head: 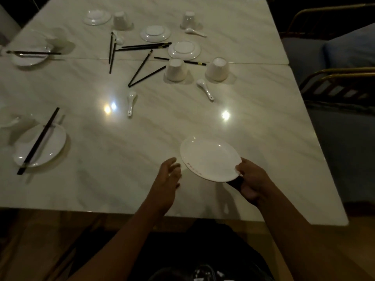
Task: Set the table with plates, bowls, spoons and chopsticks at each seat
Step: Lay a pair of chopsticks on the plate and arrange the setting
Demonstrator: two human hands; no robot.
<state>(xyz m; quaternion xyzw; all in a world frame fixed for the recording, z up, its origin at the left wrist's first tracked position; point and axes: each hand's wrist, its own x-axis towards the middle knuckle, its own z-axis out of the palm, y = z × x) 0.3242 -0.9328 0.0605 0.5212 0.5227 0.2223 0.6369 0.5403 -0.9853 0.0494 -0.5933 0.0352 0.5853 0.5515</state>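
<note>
My right hand [250, 180] grips the near right rim of a white plate [209, 159], thumb on top, holding it tilted just above the marble table [142, 159] near the front edge. My left hand [169, 177] hovers beside the plate's left rim with relaxed fingers and holds nothing. In the table's middle lie loose black chopsticks [140, 67], two upturned bowls [175, 69] [217, 68], spoons [130, 102] [205, 89] and upside-down plates [184, 50] [155, 33].
Two laid places sit at the left: a plate with chopsticks across it [39, 146] and another farther back [30, 55]. More upturned cups [120, 20] [188, 19] and a plate [97, 17] stand at the far side. Chairs [334, 84] line the right edge.
</note>
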